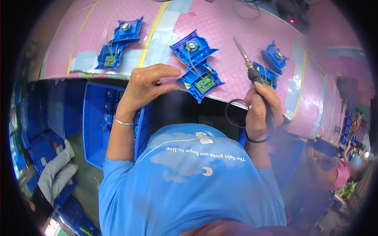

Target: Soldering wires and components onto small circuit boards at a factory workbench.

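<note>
In front of me, a blue plastic housing half (203, 82) with a green circuit board lies at the table's near edge. Thin wires link it to a second blue half (193, 46) holding a round speaker, just behind it. My left hand (151, 80) is at the left corner of the board half, thumb and forefinger apart; whether they touch it is unclear. A soldering iron (252, 70) is gripped in my right hand (262, 108), its metal tip pointing up and away to the left, above the table and apart from the housing. Its black cable loops beside my wrist.
Similar wired housings lie on the pink table mat (236, 23), one pair (126, 30) at the left and another (274, 58) at the right, partly behind the iron. Below the table edge at left stands a blue bin (92, 122) with blue parts. Other people sit at both sides.
</note>
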